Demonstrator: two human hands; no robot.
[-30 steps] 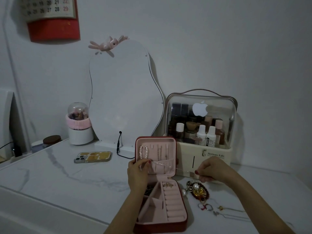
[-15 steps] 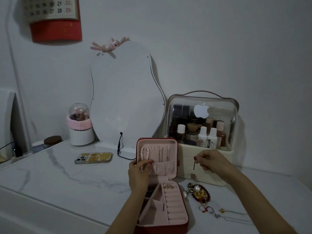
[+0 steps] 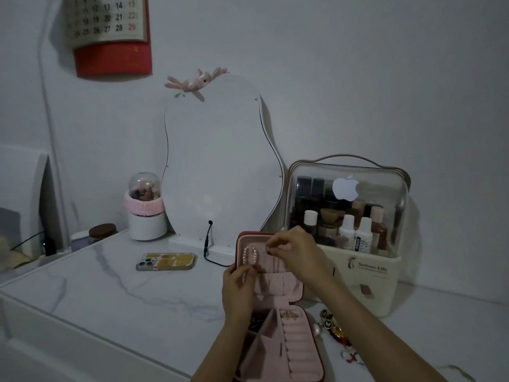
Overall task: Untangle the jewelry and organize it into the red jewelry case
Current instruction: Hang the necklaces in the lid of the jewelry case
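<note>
The red jewelry case (image 3: 276, 351) stands open on the marble table, its pink lid upright. A pearl bracelet (image 3: 250, 255) hangs in the lid at the left. My left hand (image 3: 240, 292) is at the lid's lower left, fingertips pinching a thin chain near the pocket. My right hand (image 3: 296, 252) is over the lid's upper right, fingers pinching the other end of the thin chain at the hooks. Rings (image 3: 289, 315) sit in the base's ring rolls. A pile of loose jewelry (image 3: 334, 330) lies on the table right of the case.
A cosmetics organizer (image 3: 355, 274) with a clear dome stands right behind the case. A wavy mirror (image 3: 220, 166) leans on the wall with a black cable (image 3: 208, 248) at its base. A phone (image 3: 166, 261) lies to the left. A white jar (image 3: 146, 213) stands further back.
My right hand has moved left from in front of the organizer to the case lid, bringing the chain's end with it. My left hand stayed at the lid's lower left.
</note>
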